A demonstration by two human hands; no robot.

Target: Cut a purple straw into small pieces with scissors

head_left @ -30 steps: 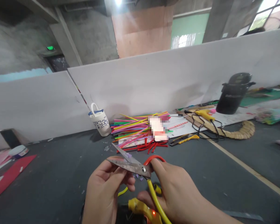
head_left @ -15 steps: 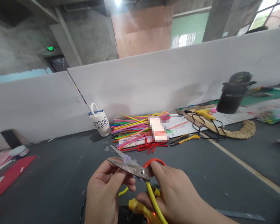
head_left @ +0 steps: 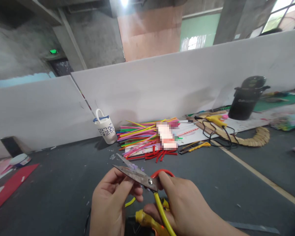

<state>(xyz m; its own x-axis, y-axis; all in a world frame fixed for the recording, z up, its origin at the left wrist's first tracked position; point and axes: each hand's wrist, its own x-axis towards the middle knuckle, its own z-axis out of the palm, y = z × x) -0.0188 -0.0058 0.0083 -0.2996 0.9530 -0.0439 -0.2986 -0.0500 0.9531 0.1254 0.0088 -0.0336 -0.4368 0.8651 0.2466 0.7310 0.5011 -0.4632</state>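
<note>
My right hand (head_left: 186,200) is closed around scissors (head_left: 139,177) with one red and one yellow handle. Their blades point left and stand a little apart. Thin purple scraps (head_left: 134,167) show between and around the blades. My left hand (head_left: 110,203) is closed in a pinch, thumb against fingers, right at the lower blade. What sits in that pinch is hidden by the blade and fingers. Under my right hand lies a yellow glue gun (head_left: 147,218) with a small red light, partly covered.
Behind my hands lie a bundle of coloured pipe cleaners (head_left: 135,134) and red pieces (head_left: 159,154). A white cup (head_left: 105,129) stands to their left. Farther right are a yellow cutter (head_left: 199,146), another glue gun (head_left: 216,120) with its cord and a black bottle (head_left: 245,100). Red card (head_left: 14,186) lies left.
The scissor blades have closed slightly, the lower tip rising towards the upper one. Both hands stay almost where they were.
</note>
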